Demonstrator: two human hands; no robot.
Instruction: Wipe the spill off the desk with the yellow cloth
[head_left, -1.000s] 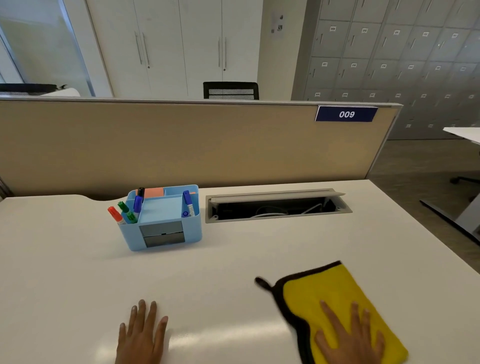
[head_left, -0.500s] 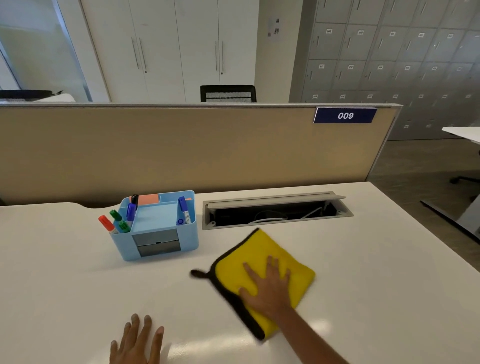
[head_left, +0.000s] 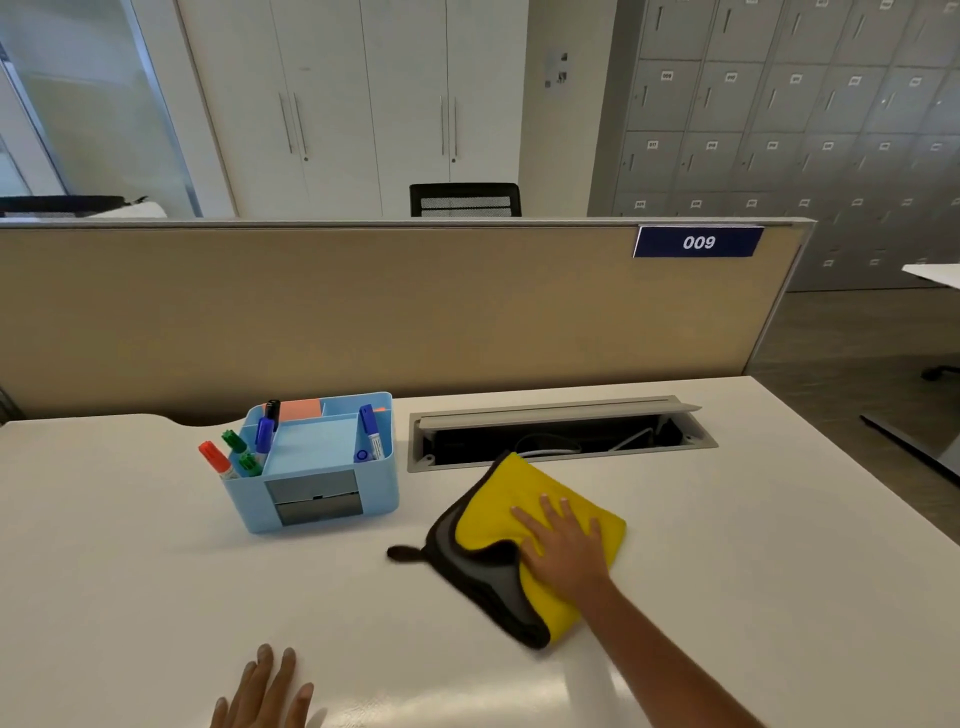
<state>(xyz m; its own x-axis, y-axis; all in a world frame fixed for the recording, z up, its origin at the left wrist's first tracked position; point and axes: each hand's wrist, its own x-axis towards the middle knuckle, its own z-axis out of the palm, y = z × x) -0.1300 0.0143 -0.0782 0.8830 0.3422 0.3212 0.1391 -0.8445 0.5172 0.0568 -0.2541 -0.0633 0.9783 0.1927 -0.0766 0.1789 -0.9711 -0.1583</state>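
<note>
The right hand (head_left: 563, 548) lies flat on the yellow cloth (head_left: 524, 525), fingers (head_left: 550, 512) spread and pressing rather than gripping, so the cloth is pinned to the tabletop (head_left: 753, 545) mid-wipe. The cloth's near-left edge is folded up, showing its grey underside and black trim. No spill is visible anywhere on the white surface; whether it is already gone or hidden under the cloth cannot be told, so the wiping looks underway, not clearly finished. The left hand (head_left: 265, 691) rests open and flat on the tabletop, well to the left of the cloth, holding nothing. Just beyond the fingertips sits the open cable tray (head_left: 550, 436), which the cloth's far corner nearly touches. A blue organiser (head_left: 317, 467) with markers stands to their left, limiting a leftward sweep.
</note>
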